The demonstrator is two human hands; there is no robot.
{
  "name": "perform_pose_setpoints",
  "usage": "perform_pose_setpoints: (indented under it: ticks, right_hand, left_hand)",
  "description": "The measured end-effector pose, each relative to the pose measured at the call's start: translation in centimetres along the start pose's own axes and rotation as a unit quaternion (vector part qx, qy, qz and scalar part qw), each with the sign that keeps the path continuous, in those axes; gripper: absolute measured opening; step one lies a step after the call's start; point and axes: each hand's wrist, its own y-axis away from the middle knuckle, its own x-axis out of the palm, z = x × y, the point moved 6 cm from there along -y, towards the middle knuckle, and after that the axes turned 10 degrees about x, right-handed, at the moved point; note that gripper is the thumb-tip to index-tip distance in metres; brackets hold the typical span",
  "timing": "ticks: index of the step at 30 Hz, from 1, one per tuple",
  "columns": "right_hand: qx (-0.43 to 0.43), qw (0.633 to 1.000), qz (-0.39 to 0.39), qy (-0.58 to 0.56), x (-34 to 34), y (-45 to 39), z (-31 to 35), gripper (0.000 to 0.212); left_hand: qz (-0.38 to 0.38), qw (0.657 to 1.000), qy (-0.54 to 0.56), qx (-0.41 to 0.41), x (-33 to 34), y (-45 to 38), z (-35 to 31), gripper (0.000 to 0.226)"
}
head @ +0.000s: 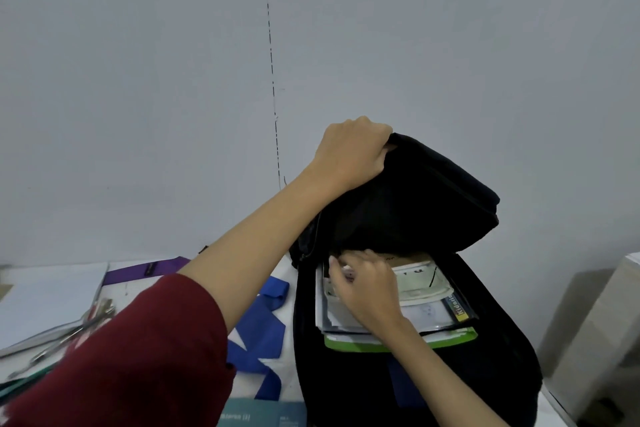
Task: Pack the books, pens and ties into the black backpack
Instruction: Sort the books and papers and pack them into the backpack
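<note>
A: Backpack (433, 374), black, stands on the table (45, 291) at right, its main compartment open toward the onlooker. How far along does the packing look?

B: Partly done, by my reading. A stack of books (429, 308) already lies inside the opening, a green-edged one at the bottom and paler ones above it. Outside the bag remain a blue tie (266, 333) just left of it, a purple tie (145, 270) farther left, and what appear to be pens (62, 333) near the left edge, blurred. A teal-covered book (263, 414) also lies at the lower edge, still unpacked.

A: And the hands?

B: Left hand (353, 149), red sleeve (138, 357) pushed back on its arm, is closed in a fist on the bag's top flap (426, 194), holding it up and back so the mouth stays open. Right hand (367, 284) is inside the opening, on top of the books, fingers bent toward the far left corner of the stack. Whether it pinches something there or only presses the books down, I cannot tell.

A: So the bag sits between the two hands?

B: Yes: one above at the flap, one within the mouth.
</note>
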Motion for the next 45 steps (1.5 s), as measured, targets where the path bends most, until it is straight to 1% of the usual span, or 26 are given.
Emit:
perform_pose_setpoints:
  ticks: [1, 2, 3, 4, 5, 7, 8, 9, 12, 15, 18, 20, 21, 22, 24, 26, 29, 30, 31, 32, 34, 36, 38, 40, 42, 45]
  right_hand:
    - [-0.039, 0.998, -0.052, -0.012, -0.9, 0.8, 1.2, 0.035]
    - [-0.07, 0.994, -0.077, -0.031, -1.3, 1.6, 2.5, 0.033]
    - [-0.096, 0.99, -0.093, -0.051, -1.7, 2.4, 3.8, 0.033]
    - [-0.121, 0.985, -0.102, -0.072, -1.8, 3.0, 5.1, 0.032]
    - [-0.148, 0.979, -0.106, -0.092, -1.5, 3.7, 6.7, 0.033]
    - [-0.19, 0.97, -0.105, -0.113, -0.5, 4.9, 9.5, 0.032]
    - [-0.205, 0.966, -0.094, -0.125, 0.6, 5.6, 11.1, 0.032]
    - [-0.214, 0.964, -0.08, -0.134, 1.8, 6.3, 12.5, 0.031]
    - [-0.21, 0.968, -0.012, -0.138, 5.9, 7.9, 16.7, 0.03]
    - [-0.209, 0.962, 0.093, -0.152, 10.8, 9.1, 21.6, 0.032]
    - [-0.183, 0.942, 0.203, -0.193, 16.3, 10.0, 26.7, 0.033]
    - [-0.162, 0.932, 0.272, -0.176, 20.3, 10.6, 30.3, 0.032]
    - [-0.151, 0.928, 0.304, -0.151, 22.1, 10.7, 31.6, 0.032]
    - [-0.137, 0.926, 0.33, -0.12, 23.7, 10.6, 33.0, 0.031]
    - [-0.076, 0.914, 0.393, -0.062, 27.3, 9.9, 34.7, 0.033]
    - [0.007, 0.893, 0.45, -0.027, 30.7, 9.1, 35.2, 0.038]
    - [0.084, 0.878, 0.47, 0.015, 35.2, 7.9, 35.0, 0.043]
    - [0.107, 0.874, 0.474, 0.026, 36.4, 7.6, 35.0, 0.044]
    - [0.128, 0.87, 0.474, 0.038, 37.0, 7.4, 34.7, 0.045]
    - [0.148, 0.866, 0.475, 0.051, 37.8, 7.3, 34.5, 0.048]
    - [0.175, 0.866, 0.463, 0.067, 38.9, 7.1, 34.4, 0.051]
    - [0.202, 0.877, 0.431, 0.069, 39.5, 6.7, 34.4, 0.051]
    - [0.244, 0.876, 0.41, 0.066, 40.1, 6.3, 34.1, 0.047]
    - [0.323, 0.863, 0.386, 0.033, 40.7, 5.6, 33.1, 0.032]
    - [0.408, 0.835, 0.367, -0.041, 41.1, 5.0, 32.1, 0.016]
    - [0.444, 0.801, 0.358, -0.182, 41.3, 3.7, 32.1, 0.022]
  left_hand:
    - [0.019, 0.999, 0.032, -0.015, 0.7, 0.9, 0.8, 0.022]
    - [0.049, 0.995, 0.075, -0.037, 1.7, 2.0, 1.9, 0.021]
    - [0.093, 0.985, 0.129, -0.065, 2.9, 3.3, 2.9, 0.021]
    - [0.146, 0.964, 0.2, -0.098, 4.2, 5.0, 4.0, 0.021]
    - [0.2, 0.928, 0.283, -0.138, 5.3, 7.4, 5.1, 0.02]
    - [0.284, 0.83, 0.43, -0.215, 6.6, 12.6, 6.5, 0.018]
    - [0.301, 0.786, 0.477, -0.253, 6.7, 15.7, 7.5, 0.022]
    - [0.293, 0.759, 0.507, -0.285, 6.5, 18.5, 8.7, 0.025]
    - [0.168, 0.723, 0.531, -0.409, 4.8, 27.3, 14.0, 0.028]
    - [0.027, 0.678, 0.477, -0.559, 2.0, 38.0, 20.0, 0.022]
    - [-0.116, 0.595, 0.424, -0.673, -1.0, 48.8, 24.5, 0.023]
    - [-0.17, 0.549, 0.388, -0.721, -2.7, 54.5, 26.7, 0.019]
    - [-0.167, 0.546, 0.357, -0.739, -3.1, 56.7, 27.7, 0.018]
    - [-0.149, 0.559, 0.315, -0.752, -3.7, 58.5, 28.8, 0.021]
    - [-0.099, 0.607, 0.233, -0.754, -4.4, 61.2, 31.3, 0.029]
    - [-0.048, 0.644, 0.201, -0.736, -4.4, 62.8, 34.1, 0.032]
    - [0.042, 0.679, 0.174, -0.712, -3.0, 64.7, 38.1, 0.023]
    - [0.069, 0.688, 0.164, -0.703, -2.4, 65.4, 39.5, 0.031]
    - [0.09, 0.683, 0.159, -0.707, -1.8, 66.1, 40.3, 0.046]
    - [0.107, 0.667, 0.161, -0.72, -1.1, 66.8, 41.2, 0.057]
    - [0.135, 0.641, 0.137, -0.743, -0.1, 68.1, 42.9, 0.058]
    - [0.128, 0.622, 0.107, -0.765, -0.1, 69.0, 44.3, 0.052]
    - [0.062, 0.612, 0.146, -0.775, -0.1, 69.4, 45.4, 0.052]
    - [0.005, 0.603, 0.205, -0.771, -0.2, 69.2, 46.7, 0.044]
    - [-0.035, 0.611, 0.263, -0.746, -0.9, 67.9, 48.0, 0.015]
    - [-0.024, 0.657, 0.347, -0.669, -2.0, 63.7, 49.6, 0.005]
